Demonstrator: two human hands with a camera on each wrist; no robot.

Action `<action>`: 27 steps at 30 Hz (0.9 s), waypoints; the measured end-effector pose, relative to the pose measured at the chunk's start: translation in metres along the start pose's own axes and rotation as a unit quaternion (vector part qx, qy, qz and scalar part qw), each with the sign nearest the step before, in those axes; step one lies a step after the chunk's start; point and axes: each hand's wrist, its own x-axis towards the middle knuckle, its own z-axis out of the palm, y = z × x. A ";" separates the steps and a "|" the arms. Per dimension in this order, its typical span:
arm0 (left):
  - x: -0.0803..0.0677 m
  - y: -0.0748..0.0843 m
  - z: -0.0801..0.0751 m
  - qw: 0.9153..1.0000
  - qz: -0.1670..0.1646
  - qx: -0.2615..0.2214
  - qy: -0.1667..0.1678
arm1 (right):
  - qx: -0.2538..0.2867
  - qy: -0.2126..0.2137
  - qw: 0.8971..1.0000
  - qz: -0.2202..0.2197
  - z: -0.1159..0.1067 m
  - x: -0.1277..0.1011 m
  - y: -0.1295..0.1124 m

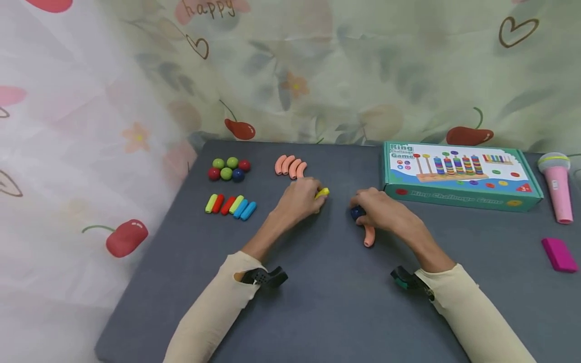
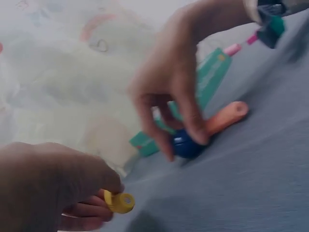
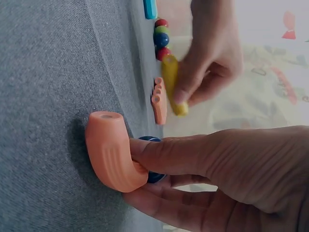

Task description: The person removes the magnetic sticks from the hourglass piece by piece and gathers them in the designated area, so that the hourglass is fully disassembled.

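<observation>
**Assembly status: one elbow, one ball and one yellow tube in hand**

Sleeves and wrist mounts sit nearest the head camera; beyond them both of my hands work at the middle of the grey mat [image 1: 317, 302].

1. Right hand [image 1: 386, 212]: my fingers are curled onto a dark blue ball [image 3: 153, 159] and an orange elbow [image 3: 113, 152]. Thumb and forefinger pinch the ball against the elbow's upper end. Both parts rest on the mat. I cannot tell whether the ball is seated on the elbow or only pressed against it.

2. Left hand [image 1: 299, 201]: my fingers are closed round a yellow tube [image 2: 119, 202], held just above the mat, near the ball and apart from it.

3. Unused stock, by my judgement:
   - four more orange elbows [image 1: 290, 166] in a row behind my left hand;
   - six balls [image 1: 229, 169], red, green and blue, at the far left;
   - six straight tubes [image 1: 230, 204] in front of those balls.

4. Progress: I judge the work to be at its start. No joined piece shows anywhere on the mat, and most parts lie untouched in their groups.

5. Game box [image 1: 458, 174], pink microphone [image 1: 557, 184] and pink block [image 1: 559, 254] lie to the right, well apart from my hands.
</observation>
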 end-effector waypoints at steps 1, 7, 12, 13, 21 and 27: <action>0.006 -0.002 -0.003 1.000 -0.003 -0.006 0.012 | 0.001 0.001 1.000 0.001 0.000 -0.001 0.001; 0.036 -0.018 -0.014 0.999 -0.030 0.002 0.041 | 0.009 -0.001 1.000 0.009 0.001 -0.003 0.003; 0.054 -0.027 -0.016 0.997 -0.039 0.044 0.039 | 0.007 -0.006 1.000 0.022 0.001 -0.003 0.002; 0.057 -0.029 -0.016 0.997 -0.043 0.051 0.040 | 0.007 -0.008 1.000 0.025 0.001 -0.002 0.002; 0.069 -0.043 -0.001 0.993 -0.049 0.105 0.035 | 0.010 -0.015 1.000 0.025 0.000 0.000 0.001; 0.062 -0.035 0.009 0.991 -0.016 0.120 0.061 | 0.013 -0.024 1.000 0.006 -0.001 -0.001 0.008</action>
